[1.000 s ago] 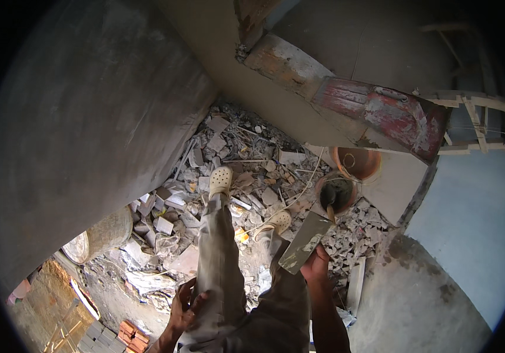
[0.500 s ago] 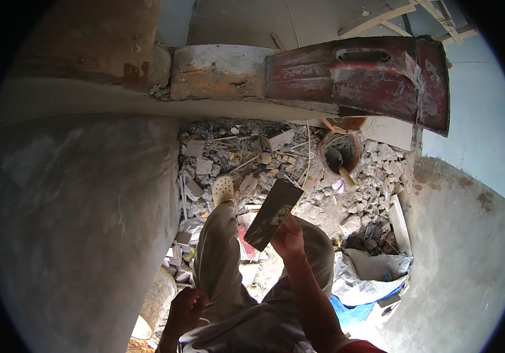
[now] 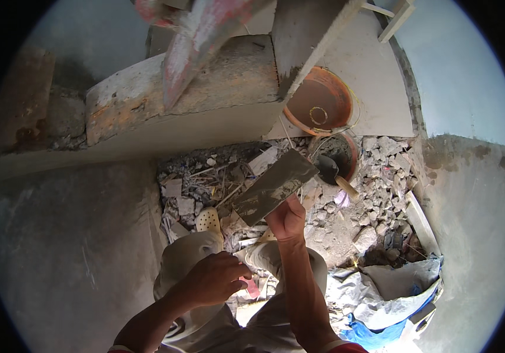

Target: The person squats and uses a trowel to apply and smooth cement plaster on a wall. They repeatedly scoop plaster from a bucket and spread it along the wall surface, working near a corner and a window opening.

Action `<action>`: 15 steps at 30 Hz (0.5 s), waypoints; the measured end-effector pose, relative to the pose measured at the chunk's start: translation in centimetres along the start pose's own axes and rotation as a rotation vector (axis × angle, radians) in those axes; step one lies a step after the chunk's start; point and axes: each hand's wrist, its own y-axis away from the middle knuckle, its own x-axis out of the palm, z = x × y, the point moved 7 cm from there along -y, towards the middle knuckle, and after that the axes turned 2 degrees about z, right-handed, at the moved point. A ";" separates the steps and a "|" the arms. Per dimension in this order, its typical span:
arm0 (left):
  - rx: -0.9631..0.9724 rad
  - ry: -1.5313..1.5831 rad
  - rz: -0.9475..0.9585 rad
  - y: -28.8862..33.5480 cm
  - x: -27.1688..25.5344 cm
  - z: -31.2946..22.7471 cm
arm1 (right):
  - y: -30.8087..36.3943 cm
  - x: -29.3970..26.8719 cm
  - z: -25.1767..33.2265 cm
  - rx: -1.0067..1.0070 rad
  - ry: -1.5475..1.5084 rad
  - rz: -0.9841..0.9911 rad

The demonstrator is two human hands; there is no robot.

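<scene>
My right hand grips a flat rectangular plastering float, tilted, with grey mortar smears on its face. My left hand hovers over my left knee, fingers loosely bent and apart, with nothing in it. Beyond the float stands an orange bucket with grey mortar inside. A trowel leans in that bucket, its wooden handle sticking out over the rim. Farther up, a battered red and grey piece is blurred by motion above the ledge; what it is I cannot tell.
A wider orange tub sits behind the bucket. Broken bricks and rubble cover the ground around my feet. Grey plastered walls flank me, with a rough ledge ahead. A white and blue sack lies at lower right.
The red piece has shifted left and tipped from lying along the ledge. My left hand has risen and moved right. The float has turned flatter, and the view has swung toward the bucket and tub.
</scene>
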 end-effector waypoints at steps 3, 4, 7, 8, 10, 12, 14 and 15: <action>0.128 -0.254 0.339 -6.4 3.4 4.0 | -4.0 -2.8 1.0 -0.114 -0.021 0.041; 0.148 -0.316 0.433 -8.1 4.7 5.4 | -5.3 -3.7 1.3 -0.161 -0.009 0.069; 0.241 -0.524 0.559 -11.3 7.9 8.6 | -8.2 -5.4 2.1 -0.284 0.033 0.156; 0.265 -0.468 0.529 -11.6 8.1 9.3 | -9.0 -5.5 2.3 -0.333 0.063 0.184; 0.242 -0.484 0.541 -11.3 8.5 11.5 | -9.9 -4.8 2.7 -0.417 0.119 0.260; 0.200 -0.539 0.552 -10.7 8.3 13.8 | -10.1 -2.7 2.8 -0.475 0.158 0.376; 0.165 -0.684 0.579 -10.6 8.1 15.8 | -9.7 -0.1 3.0 -0.588 0.317 0.397; 0.179 -0.757 0.557 -10.7 7.9 16.3 | -9.3 1.6 3.1 -0.649 0.494 0.405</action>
